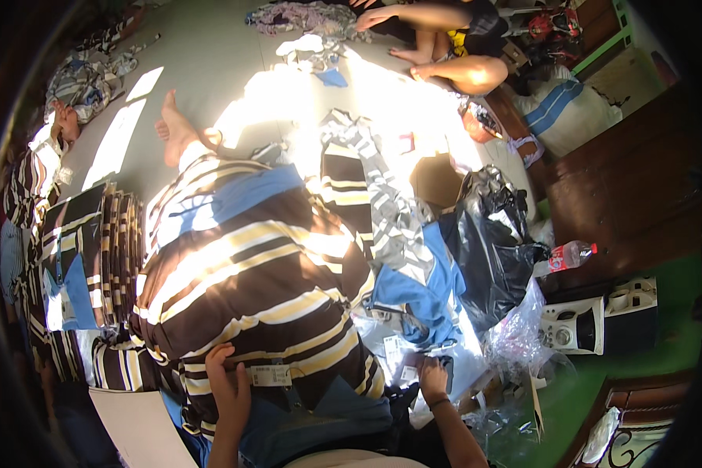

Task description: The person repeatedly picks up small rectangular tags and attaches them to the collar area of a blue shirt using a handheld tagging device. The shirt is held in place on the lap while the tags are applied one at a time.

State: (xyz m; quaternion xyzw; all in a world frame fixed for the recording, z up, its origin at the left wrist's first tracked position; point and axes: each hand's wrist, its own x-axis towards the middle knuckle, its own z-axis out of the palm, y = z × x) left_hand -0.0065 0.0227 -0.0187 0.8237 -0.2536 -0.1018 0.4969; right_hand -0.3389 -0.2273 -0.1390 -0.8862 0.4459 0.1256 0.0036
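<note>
A brown shirt with white and yellow stripes and a blue collar is spread over my lap. My left hand lies on it, thumb and fingers apart. Right beside that thumb is a white paper tag on the shirt. My right hand is off to the right of the shirt, fingers curled around something dark that I cannot make out. Close to it are small white tags on clear plastic. Beyond it lies a crumpled blue and grey patterned garment.
Folded striped shirts stand stacked at the left. A black plastic bag, a clear bottle with a red cap and a speaker are on the right. Another person's bare legs and hands are at the top, near a cloth pile.
</note>
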